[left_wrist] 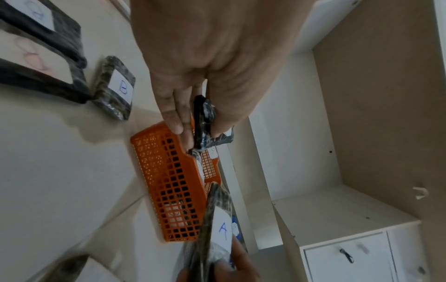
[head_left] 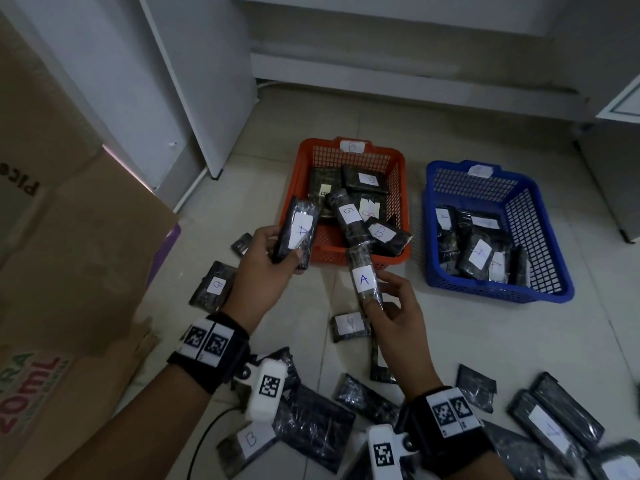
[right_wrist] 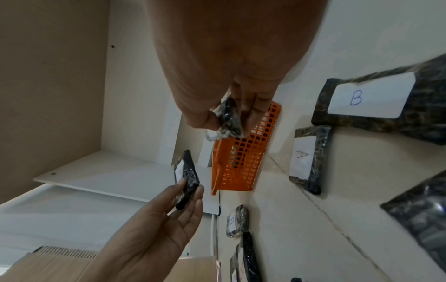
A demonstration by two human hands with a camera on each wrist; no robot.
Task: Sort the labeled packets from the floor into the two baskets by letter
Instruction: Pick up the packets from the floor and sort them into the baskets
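Observation:
My left hand grips a black packet with a white "A" label upright over the near left corner of the orange basket, tagged "B". My right hand pinches the lower end of a second "A" packet, just in front of that basket. The blue basket stands to the right with several packets inside. In the left wrist view my left hand clamps its packet edge-on. In the right wrist view my right hand pinches its packet.
Several black packets lie on the tiled floor near me, among them a "B" packet at left and another between my hands. Cardboard boxes crowd the left. White cabinets stand behind and at the right.

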